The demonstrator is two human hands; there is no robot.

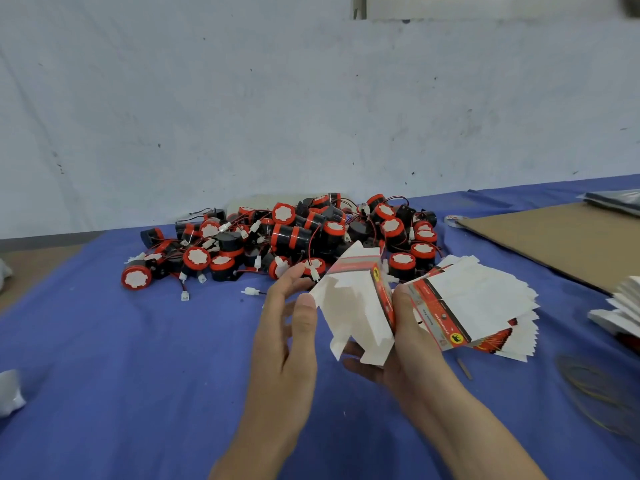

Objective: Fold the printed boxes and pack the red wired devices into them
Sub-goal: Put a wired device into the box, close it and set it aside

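Centre frame: right hand (405,348) has its grip curled round the half-folded printed box (360,306); left hand (287,327) slack-fingered, thumb touching its white flap; label text blurred, unreadable

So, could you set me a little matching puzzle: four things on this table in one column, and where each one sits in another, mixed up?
Things
1. half-folded box
2. red wired devices
3. flat printed boxes
4. brown cardboard sheet

Places
A. fanned out on the blue cloth, just right of the held box
B. lying flat at the far right
C. held up in the right hand
D. heaped in the middle, farther back

Pairs: 1-C, 2-D, 3-A, 4-B
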